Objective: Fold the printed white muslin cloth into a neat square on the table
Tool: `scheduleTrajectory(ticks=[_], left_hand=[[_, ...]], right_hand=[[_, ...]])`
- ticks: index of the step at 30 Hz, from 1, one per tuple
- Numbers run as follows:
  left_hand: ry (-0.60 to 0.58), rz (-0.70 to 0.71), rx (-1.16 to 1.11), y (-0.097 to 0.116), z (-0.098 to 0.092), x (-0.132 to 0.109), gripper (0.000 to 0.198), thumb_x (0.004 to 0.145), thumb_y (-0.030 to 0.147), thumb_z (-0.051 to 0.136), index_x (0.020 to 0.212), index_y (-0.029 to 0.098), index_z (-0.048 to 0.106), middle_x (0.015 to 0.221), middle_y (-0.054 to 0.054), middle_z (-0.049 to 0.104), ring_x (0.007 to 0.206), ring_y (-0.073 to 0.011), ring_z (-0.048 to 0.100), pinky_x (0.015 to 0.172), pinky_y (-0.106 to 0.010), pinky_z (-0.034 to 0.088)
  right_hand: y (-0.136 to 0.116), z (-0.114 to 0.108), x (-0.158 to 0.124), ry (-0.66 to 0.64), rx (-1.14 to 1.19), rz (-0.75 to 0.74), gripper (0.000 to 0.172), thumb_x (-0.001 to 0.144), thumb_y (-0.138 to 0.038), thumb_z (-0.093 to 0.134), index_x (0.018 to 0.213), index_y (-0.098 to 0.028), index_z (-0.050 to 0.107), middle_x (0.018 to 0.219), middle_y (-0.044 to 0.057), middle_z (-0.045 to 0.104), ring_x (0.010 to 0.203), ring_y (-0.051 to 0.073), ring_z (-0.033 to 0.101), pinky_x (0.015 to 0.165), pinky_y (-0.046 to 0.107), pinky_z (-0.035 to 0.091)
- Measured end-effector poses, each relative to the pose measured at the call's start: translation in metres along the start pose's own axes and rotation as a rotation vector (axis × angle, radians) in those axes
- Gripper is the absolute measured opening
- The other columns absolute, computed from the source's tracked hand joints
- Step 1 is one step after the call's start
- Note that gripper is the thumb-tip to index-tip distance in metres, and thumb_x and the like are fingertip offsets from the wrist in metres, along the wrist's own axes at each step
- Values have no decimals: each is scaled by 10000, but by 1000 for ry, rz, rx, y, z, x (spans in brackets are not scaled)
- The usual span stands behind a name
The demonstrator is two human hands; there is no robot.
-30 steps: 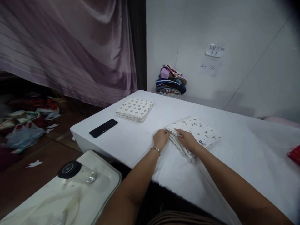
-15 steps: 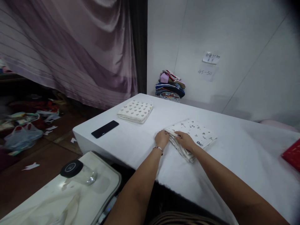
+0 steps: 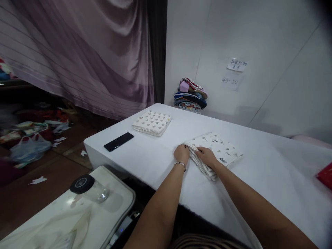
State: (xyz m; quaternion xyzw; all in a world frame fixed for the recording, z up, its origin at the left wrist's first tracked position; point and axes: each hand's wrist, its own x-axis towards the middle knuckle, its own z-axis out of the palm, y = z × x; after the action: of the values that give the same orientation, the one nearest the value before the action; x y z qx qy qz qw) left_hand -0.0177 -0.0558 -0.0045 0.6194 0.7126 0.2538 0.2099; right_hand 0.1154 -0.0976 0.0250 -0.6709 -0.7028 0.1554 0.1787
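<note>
A folded white cloth (image 3: 220,145) printed with small dark and green figures lies on the white-covered table (image 3: 269,176). My left hand (image 3: 182,154), with a bracelet at its wrist, is closed on the cloth's left corner. On the near folded edge, my right hand (image 3: 206,156) grips the layers between thumb and fingers, its fingertips partly hidden. The layers hang a little loose below that hand. A second folded cloth (image 3: 153,122), cream with a small repeated print, lies farther back on the left.
A black phone (image 3: 118,141) lies near the table's left edge. Lower left, a clear jar with a black lid (image 3: 83,184) lies on a pale side surface (image 3: 114,183). Folded fabrics (image 3: 190,95) are stacked by the wall. Something red (image 3: 325,176) sits at the right edge.
The whole view has shifted slightly, so things appear a little farther right. Both hands keep their grip on the folded cloth, with hardly any movement.
</note>
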Motion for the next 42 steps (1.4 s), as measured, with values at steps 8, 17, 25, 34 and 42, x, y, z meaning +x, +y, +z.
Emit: scheduleTrajectory(ticks=[8,17,25,34,42], left_hand=[[-10,42,-39,-7,0,-1,184,824,286,493,848,241,670,918,-40,707,871,-187,636,706,-274,431],[14,17,-47,-8,-4,1,158,809,274,503,845,221,647,917,-47,698,875,-188,626,712,-274,427],[-11,25,-84,-11,-12,4,170,809,266,487,806,225,652,880,-40,704,848,-186,631,682,-270,416],[16,58,-35,-16,-7,6,138,805,229,483,812,212,620,888,-59,672,854,-194,614,692,-281,416],[123,115,-94,-16,-3,3,385,784,279,566,1151,204,481,1146,-73,565,987,-184,569,751,-274,427]], right_hand=[[3,2,-1,17,34,13,302,866,-343,433,975,-227,689,933,22,709,853,177,613,727,234,405],[-2,1,-5,-19,-57,6,315,898,-343,399,1042,-224,652,1009,37,681,926,180,598,765,249,405],[-17,3,-19,-73,-329,-56,331,883,-330,455,1174,-202,548,1122,94,584,941,198,586,766,281,400],[-1,-4,-10,-85,-205,-112,316,880,-216,399,1106,-192,618,1056,68,645,986,182,569,838,256,382],[-9,0,-13,-99,-233,-74,378,864,-244,417,1213,-193,553,1160,78,610,1014,201,569,833,284,392]])
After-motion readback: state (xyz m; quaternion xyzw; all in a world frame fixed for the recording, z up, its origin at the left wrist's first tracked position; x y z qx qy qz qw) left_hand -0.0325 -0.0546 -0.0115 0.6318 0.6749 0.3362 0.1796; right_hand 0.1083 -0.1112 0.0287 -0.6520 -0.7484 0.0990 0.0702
